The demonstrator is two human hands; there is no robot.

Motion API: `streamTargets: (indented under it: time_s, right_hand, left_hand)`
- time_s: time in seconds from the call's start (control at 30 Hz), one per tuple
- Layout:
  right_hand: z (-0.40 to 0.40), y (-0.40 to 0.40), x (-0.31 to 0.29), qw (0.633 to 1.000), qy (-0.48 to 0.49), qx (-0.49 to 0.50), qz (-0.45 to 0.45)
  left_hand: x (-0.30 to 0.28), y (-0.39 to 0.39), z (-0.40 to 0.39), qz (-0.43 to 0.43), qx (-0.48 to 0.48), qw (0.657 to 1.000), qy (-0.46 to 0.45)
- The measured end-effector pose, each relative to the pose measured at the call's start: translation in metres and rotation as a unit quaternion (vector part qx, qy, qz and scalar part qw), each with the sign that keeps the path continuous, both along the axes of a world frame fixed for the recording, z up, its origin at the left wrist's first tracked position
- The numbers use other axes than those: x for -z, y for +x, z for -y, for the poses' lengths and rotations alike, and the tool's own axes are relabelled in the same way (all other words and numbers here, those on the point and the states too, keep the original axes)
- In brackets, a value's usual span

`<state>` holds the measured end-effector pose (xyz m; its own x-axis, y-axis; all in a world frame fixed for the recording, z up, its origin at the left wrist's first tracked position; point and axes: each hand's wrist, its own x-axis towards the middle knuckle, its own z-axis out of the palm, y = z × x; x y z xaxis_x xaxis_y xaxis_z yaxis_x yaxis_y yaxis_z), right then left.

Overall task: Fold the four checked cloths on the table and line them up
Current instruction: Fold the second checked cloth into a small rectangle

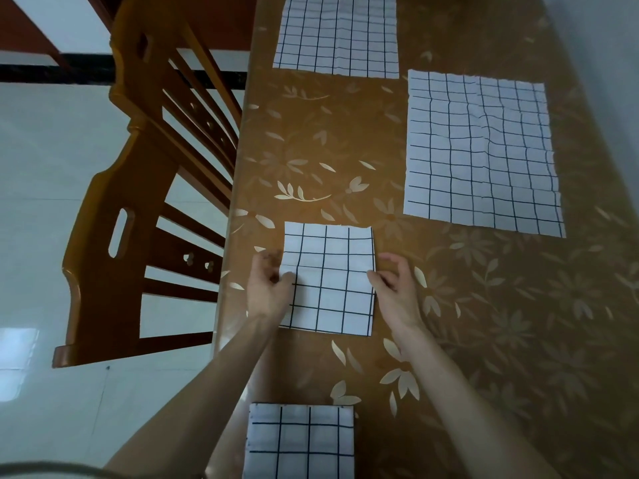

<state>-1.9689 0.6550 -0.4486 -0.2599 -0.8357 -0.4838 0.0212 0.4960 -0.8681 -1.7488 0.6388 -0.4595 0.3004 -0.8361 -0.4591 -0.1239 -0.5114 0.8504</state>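
Fingers of the left hand (268, 288) and right hand (392, 286) pinch the side edges of the half-folded cloth (328, 278) at the tabletop's (484, 305) near-left; soft, light, best gripped at corners.

The top edge cuts the far cloth (337, 34); the bottom edge cuts the nearest folded cloth (299, 442).

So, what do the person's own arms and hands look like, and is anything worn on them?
Both forearms are bare as far as the picture shows them: no sleeves, no gloves. The left hand and the right hand show no ring, and no watch or bracelet shows at either wrist. The fingernails look short and plain.
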Motion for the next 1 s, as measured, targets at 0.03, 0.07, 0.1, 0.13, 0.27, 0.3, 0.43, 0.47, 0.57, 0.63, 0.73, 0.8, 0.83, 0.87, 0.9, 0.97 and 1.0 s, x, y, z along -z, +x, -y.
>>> streamTargets:
  time_s: [0.03, 0.07, 0.1, 0.13, 0.27, 0.3, 0.43, 0.47, 0.57, 0.63, 0.73, 0.8, 0.83, 0.87, 0.9, 0.97, 1.0]
  right_hand:
    - [0.000, -0.002, -0.001, 1.000, -0.008, -0.015, -0.003]
    - [0.000, -0.005, 0.000, 0.999, -0.014, -0.033, -0.019]
    - [0.000, -0.007, -0.001, 0.997, -0.022, -0.054, -0.040]
    - [-0.001, -0.010, -0.001, 0.995, -0.027, -0.075, -0.059]
    - [-0.003, -0.020, -0.006, 0.979, -0.039, -0.143, -0.136]
    - [-0.003, -0.022, -0.006, 0.972, -0.051, -0.157, -0.170]
    - [0.000, -0.026, -0.006, 0.888, -0.130, -0.228, -0.377]
    - [0.002, -0.027, -0.007, 0.871, -0.143, -0.234, -0.407]
    - [0.006, -0.031, -0.012, 0.828, -0.183, -0.251, -0.466]
    - [0.010, -0.037, -0.014, 0.781, -0.246, -0.264, -0.509]
    - [0.020, -0.048, -0.018, 0.733, -0.329, -0.265, -0.534]
    - [0.025, -0.054, -0.021, 0.691, -0.368, -0.269, -0.562]
    - [0.027, -0.057, -0.023, 0.668, -0.382, -0.269, -0.579]
    - [0.027, -0.059, -0.025, 0.651, -0.393, -0.266, -0.592]
    - [0.027, -0.060, -0.026, 0.642, -0.400, -0.260, -0.600]
    - [0.023, -0.060, -0.026, 0.643, -0.410, -0.239, -0.601]
    - [0.020, -0.060, -0.025, 0.648, -0.412, -0.225, -0.599]
  left_hand:
    - [0.000, 0.002, 0.000, 0.007, 0.013, 1.000, -0.010]
    - [-0.001, 0.004, -0.001, 0.020, 0.031, 0.999, -0.019]
    - [-0.002, 0.006, -0.001, 0.040, 0.049, 0.998, -0.023]
    - [-0.002, 0.008, -0.001, 0.059, 0.067, 0.996, -0.023]
    - [-0.009, 0.013, -0.002, 0.136, 0.125, 0.982, -0.043]
    - [-0.012, 0.014, -0.002, 0.160, 0.139, 0.976, -0.054]
    - [-0.019, 0.014, -0.001, 0.236, 0.172, 0.951, -0.103]
    - [-0.021, 0.014, 0.000, 0.249, 0.178, 0.945, -0.114]
    - [-0.027, 0.017, 0.005, 0.263, 0.199, 0.933, -0.145]
    - [-0.033, 0.020, 0.010, 0.273, 0.201, 0.925, -0.171]
    - [-0.045, 0.022, 0.016, 0.286, 0.203, 0.917, -0.191]
    - [-0.051, 0.023, 0.017, 0.295, 0.200, 0.912, -0.206]
    - [-0.053, 0.023, 0.017, 0.297, 0.196, 0.909, -0.217]
    - [-0.054, 0.023, 0.018, 0.300, 0.191, 0.905, -0.232]
    - [-0.053, 0.023, 0.017, 0.304, 0.184, 0.901, -0.250]
    - [-0.051, 0.021, 0.015, 0.307, 0.167, 0.893, -0.282]
    - [-0.049, 0.021, 0.013, 0.309, 0.163, 0.890, -0.294]
